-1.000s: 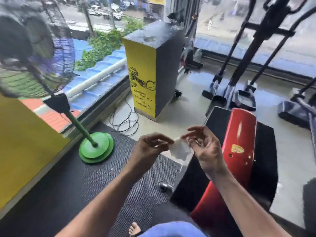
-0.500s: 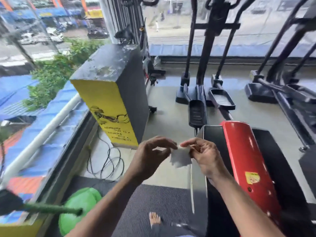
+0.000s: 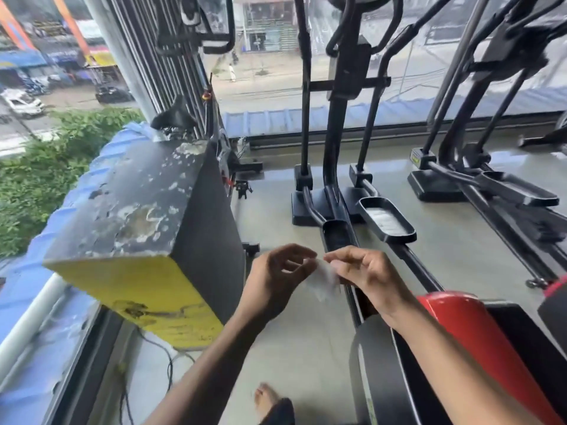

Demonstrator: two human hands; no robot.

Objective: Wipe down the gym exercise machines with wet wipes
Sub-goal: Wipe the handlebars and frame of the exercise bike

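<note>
A small white wet wipe [image 3: 322, 279] hangs between my two hands at the centre of the view. My left hand [image 3: 276, 280] pinches its left edge with curled fingers. My right hand [image 3: 365, 277] pinches its right edge. Directly behind the hands stands a black elliptical machine [image 3: 340, 124] with two foot pedals [image 3: 386, 220]. A second elliptical [image 3: 478, 154] stands at the right. The red and black cover of a machine [image 3: 478, 342] lies under my right forearm.
A black box with a yellow front [image 3: 144, 228] stands at the left by the window. Cables [image 3: 168, 363] lie on the floor below it. An exercise bike [image 3: 196, 32] stands behind the box. My bare foot [image 3: 267, 400] shows at the bottom.
The view has swung up and to the right, from the green fan towards the ellipticals. Both hands have kept hold of the wipe and are working it open between them.
</note>
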